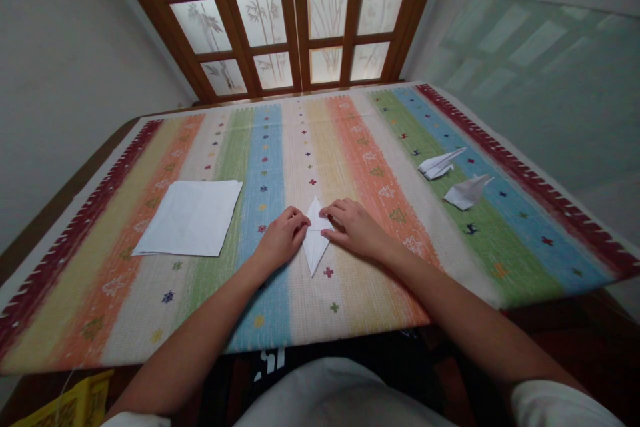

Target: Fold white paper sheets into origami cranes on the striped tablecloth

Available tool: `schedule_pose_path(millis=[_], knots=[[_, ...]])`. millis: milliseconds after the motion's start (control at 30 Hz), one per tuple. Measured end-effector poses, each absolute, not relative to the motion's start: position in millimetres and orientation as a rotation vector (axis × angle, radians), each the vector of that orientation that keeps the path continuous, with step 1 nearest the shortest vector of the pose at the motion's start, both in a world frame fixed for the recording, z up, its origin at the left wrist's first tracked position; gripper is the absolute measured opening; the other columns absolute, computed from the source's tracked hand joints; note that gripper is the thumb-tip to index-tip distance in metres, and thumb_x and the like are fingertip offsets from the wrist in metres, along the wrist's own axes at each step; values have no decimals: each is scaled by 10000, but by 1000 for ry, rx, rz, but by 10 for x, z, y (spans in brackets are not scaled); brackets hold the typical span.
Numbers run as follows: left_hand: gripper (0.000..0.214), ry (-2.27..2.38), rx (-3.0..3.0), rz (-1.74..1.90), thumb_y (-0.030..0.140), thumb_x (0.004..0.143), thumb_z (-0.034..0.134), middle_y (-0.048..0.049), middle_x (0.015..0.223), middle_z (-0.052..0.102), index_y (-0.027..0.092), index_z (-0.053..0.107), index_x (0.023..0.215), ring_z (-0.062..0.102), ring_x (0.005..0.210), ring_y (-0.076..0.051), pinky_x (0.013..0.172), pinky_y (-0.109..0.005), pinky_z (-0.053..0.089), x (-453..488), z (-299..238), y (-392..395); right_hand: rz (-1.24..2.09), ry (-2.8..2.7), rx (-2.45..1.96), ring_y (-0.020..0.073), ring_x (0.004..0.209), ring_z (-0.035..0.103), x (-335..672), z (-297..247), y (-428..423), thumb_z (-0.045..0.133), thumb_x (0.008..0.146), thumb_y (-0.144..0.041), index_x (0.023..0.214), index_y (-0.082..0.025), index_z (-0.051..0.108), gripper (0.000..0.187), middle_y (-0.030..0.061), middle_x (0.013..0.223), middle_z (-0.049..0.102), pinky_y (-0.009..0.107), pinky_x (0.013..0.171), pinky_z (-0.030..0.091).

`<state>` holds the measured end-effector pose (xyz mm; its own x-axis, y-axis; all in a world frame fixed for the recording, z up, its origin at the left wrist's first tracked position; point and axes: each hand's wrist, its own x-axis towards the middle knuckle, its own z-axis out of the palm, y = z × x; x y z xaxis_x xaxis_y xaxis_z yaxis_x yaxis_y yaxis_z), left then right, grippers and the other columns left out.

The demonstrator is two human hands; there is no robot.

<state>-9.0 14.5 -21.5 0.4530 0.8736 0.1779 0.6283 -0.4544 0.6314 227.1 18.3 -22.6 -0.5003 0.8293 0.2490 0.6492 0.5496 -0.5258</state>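
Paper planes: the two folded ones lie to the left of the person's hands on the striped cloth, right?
No: the head view shows the two folded paper planes to the right of the left hand and right hand, not the left, on the striped cloth.

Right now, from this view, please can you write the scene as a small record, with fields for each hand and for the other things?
Left hand: fingertips touch the pointed folded white paper.
Right hand: fingers rest on the same paper's upper part.
Surface: striped woven rug.
Beside hands: stack of white paper to the left; paper plane and second paper plane to the right.
Behind: wooden-framed frosted glass doors.
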Motion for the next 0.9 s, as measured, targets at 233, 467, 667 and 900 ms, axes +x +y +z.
schedule_pose_path(millis=[233,467,667,900], knots=[[151,1291,2196,670,248,936,704,-53,1094,616,186,676,1071,595,724,-134,749,-322,500,-94,-195,93,841,-2091,-1183,236,905,679,2243,-216,165,832,808,-171,1281,-233,651,510,51,995,738,381,846,532],[54,1278,2166,684,139,911,685,-22,919,627,187,658,913,574,774,-169,788,-322,485,-83,-191,107,1080,-1953,-1028,203,936,698,2269,-162,156,748,804,-158,1312,-250,607,536,81,1219,704,409,943,565],[43,1244,2101,827,152,901,719,-36,962,661,187,709,924,585,816,-169,809,-313,481,-80,-140,99,1449,-1625,-941,179,999,689,2285,-238,181,782,781,-211,1358,-304,528,637,99,1408,564,348,836,616],[51,1126,1711,1058,217,868,742,-60,1032,664,188,718,902,630,930,-182,819,-299,503,-109,-138,138,1523,-1396,-932,195,1075,673,2284,-246,232,825,810,-296,1253,-290,565,514,74,1329,591,413,985,576]])
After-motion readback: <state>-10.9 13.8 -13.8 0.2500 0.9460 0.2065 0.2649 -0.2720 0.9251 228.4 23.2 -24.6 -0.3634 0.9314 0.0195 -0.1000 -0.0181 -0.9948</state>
